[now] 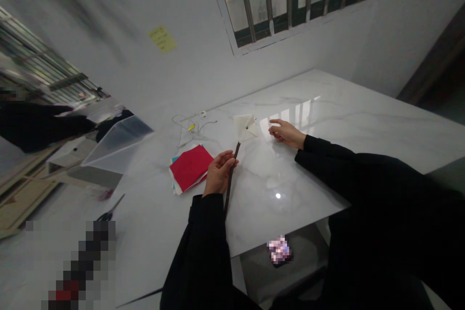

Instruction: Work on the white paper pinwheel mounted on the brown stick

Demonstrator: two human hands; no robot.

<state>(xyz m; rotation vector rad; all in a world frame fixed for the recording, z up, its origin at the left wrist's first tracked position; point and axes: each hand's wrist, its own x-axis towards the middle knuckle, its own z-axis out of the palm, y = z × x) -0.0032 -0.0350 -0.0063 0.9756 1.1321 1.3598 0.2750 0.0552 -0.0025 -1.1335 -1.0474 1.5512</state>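
Note:
My left hand is closed around a thin dark brown stick, its thumb and fingers pinching the upper part. Just past the stick's top end is a cream pinwheel with folded corners and a small dark dot at its centre. Whether stick and pinwheel are joined, I cannot tell. To the right of the pinwheel, my right hand hovers over the marble-patterned table with nothing in it, index finger stretched out and the others loosely bent. Left of my left hand lies a stack of coloured sheets, red on top.
Near the wall lies a thin pale cord with a yellow piece. Scissors rest at the left. A clear plastic divider stands at the far left, with a person in dark clothing beyond it.

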